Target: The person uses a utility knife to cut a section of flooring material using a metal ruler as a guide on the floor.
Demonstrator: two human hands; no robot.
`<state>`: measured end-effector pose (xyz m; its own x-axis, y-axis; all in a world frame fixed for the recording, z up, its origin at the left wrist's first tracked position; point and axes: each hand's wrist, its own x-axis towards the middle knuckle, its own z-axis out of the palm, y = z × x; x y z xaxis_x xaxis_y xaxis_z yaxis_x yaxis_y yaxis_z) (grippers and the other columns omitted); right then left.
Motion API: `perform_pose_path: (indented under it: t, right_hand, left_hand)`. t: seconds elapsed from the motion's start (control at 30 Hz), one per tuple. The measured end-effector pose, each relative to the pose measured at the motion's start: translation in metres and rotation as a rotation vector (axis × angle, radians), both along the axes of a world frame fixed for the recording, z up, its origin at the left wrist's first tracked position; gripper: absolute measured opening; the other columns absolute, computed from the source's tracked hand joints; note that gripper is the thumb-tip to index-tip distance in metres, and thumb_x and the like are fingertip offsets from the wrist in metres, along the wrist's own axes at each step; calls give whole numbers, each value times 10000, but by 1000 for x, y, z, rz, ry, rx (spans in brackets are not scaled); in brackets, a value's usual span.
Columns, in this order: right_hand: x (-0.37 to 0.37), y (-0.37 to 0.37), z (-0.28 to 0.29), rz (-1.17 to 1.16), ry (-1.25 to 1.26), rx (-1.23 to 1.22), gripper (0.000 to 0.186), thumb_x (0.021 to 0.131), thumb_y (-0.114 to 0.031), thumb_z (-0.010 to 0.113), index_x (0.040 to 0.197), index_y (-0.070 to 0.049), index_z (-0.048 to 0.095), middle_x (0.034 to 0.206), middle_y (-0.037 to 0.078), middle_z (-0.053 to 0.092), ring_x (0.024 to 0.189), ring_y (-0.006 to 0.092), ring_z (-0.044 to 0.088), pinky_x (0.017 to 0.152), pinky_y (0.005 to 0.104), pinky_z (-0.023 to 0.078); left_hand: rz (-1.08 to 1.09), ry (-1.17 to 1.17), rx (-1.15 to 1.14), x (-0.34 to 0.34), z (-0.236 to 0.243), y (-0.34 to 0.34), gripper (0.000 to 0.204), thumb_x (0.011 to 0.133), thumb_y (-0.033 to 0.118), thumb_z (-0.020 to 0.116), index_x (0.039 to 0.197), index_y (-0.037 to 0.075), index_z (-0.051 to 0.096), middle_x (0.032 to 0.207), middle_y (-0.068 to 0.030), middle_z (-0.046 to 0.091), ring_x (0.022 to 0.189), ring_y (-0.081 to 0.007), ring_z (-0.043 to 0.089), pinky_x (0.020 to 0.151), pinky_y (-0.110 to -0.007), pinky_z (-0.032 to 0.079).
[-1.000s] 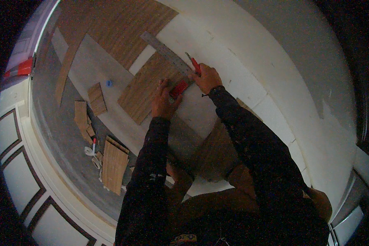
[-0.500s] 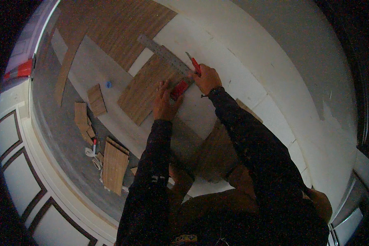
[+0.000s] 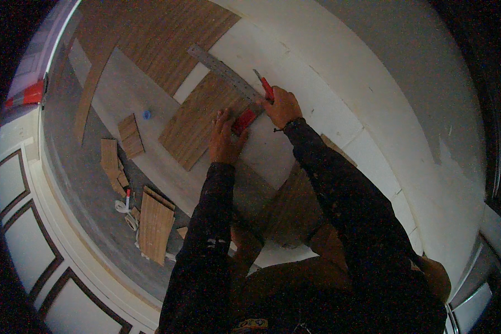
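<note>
A wood-look floor plank (image 3: 190, 119) lies on the pale floor in front of me. Along its far right edge runs the metal blade of a try square (image 3: 222, 69), whose red stock (image 3: 244, 121) is at the near end. My left hand (image 3: 226, 138) is closed on that stock, thumb on one side and fingers on the other, resting at the plank's near end. In my right hand (image 3: 283, 108) is a red utility knife (image 3: 267, 89), its blade pointing up and away. The fingers of this hand are beside the near end of the metal blade; whether they touch it cannot be made out.
Laid planks (image 3: 161, 33) cover the far floor. At left lie a curved strip (image 3: 94, 89), a blue bit (image 3: 147, 114), plank offcuts (image 3: 131, 135), stacked pieces (image 3: 157, 222) and a white roll (image 3: 131, 222). A wall (image 3: 395, 72) rises at right. Another plank (image 3: 292, 209) lies between my legs.
Almost nothing differs. The right hand and knife have shifted very slightly; the left hand stays on the try square.
</note>
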<state>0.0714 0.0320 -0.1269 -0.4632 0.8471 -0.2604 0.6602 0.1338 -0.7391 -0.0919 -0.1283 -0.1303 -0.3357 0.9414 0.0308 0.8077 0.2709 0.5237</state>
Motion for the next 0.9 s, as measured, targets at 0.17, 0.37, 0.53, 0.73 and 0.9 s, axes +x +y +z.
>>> perform_pose_path:
  t: [0.17, 0.37, 0.53, 0.73, 0.9]
  right_hand:
    - [1, 1, -5, -8, -36, -21, 383, 904, -366, 692, 1087, -39, 617, 1002, 232, 705, 987, 449, 667, 865, 553, 531]
    - [-1, -3, -2, -8, -43, -1, 373, 908, -358, 686, 1086, -38, 612, 1008, 226, 705, 983, 444, 667, 862, 544, 536]
    - [0, -3, -2, 12, -32, 47, 366, 899, -349, 693, 1043, -23, 611, 974, 236, 705, 945, 445, 677, 840, 541, 540]
    - [1, -3, -9, -49, 37, 81, 468, 883, -459, 735, 922, -6, 626, 857, 220, 681, 841, 418, 672, 772, 494, 514]
    - [-4, -5, 0, -11, 5, 34, 334, 896, -344, 689, 984, -27, 629, 920, 232, 713, 878, 440, 691, 815, 541, 549]
  left_hand:
    - [21, -11, 8, 5, 1, 0, 497, 844, 276, 813, 1250, 54, 633, 1545, -126, 483, 1474, -343, 392, 1224, -476, 319]
    - [-64, 52, 54, -1, 7, -2, 494, 837, 267, 818, 1239, 45, 636, 1534, -144, 492, 1473, -344, 395, 1216, -470, 332]
    - [-35, -14, 63, 3, 9, -3, 502, 828, 268, 825, 1237, 45, 637, 1525, -143, 504, 1468, -340, 405, 1205, -469, 348]
    - [1, 4, 39, 5, 0, -1, 530, 835, 281, 817, 1280, 62, 631, 1513, -122, 520, 1462, -337, 415, 1203, -470, 351]
    - [-57, 82, 51, -5, -6, -6, 540, 855, 301, 797, 1313, 73, 624, 1498, -112, 532, 1457, -338, 418, 1217, -490, 320]
